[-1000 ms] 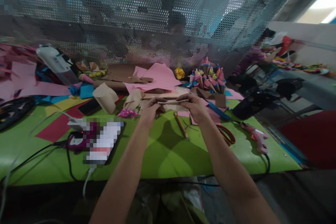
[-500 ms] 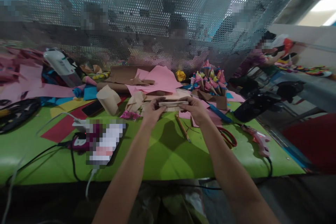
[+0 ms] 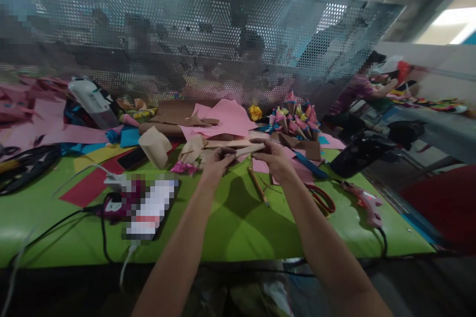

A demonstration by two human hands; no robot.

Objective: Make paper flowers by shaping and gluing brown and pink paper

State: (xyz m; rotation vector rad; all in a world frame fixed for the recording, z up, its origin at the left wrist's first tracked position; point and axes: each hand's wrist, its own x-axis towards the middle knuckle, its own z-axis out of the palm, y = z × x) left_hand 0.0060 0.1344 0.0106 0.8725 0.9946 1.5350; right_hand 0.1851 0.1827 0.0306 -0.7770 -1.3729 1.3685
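Observation:
Above the middle of the green table (image 3: 238, 237), a narrow folded strip of cream paper (image 3: 250, 149) is stretched between my hands, its right end a little higher. My left hand (image 3: 217, 163) pinches its left end between thumb and fingers. At the other end my right hand (image 3: 273, 156) grips it the same way. A pencil (image 3: 259, 188) lies just below my right hand. Left of my left hand are a crumpled cream paper piece (image 3: 192, 151) and a shiny magenta scrap (image 3: 184, 168).
A phone (image 3: 152, 210) on a cable and a purple power adapter (image 3: 115, 206) lie at left. Red-handled scissors (image 3: 323, 198) and a pink glue gun (image 3: 366, 200) are at right. Pink paper (image 3: 230, 116) and small paper cones (image 3: 295, 121) stand behind. Another person (image 3: 357, 86) sits far right.
The strip has gone from level to tilted, its right end now higher. Both hands still hold it. The camera view has shifted slightly.

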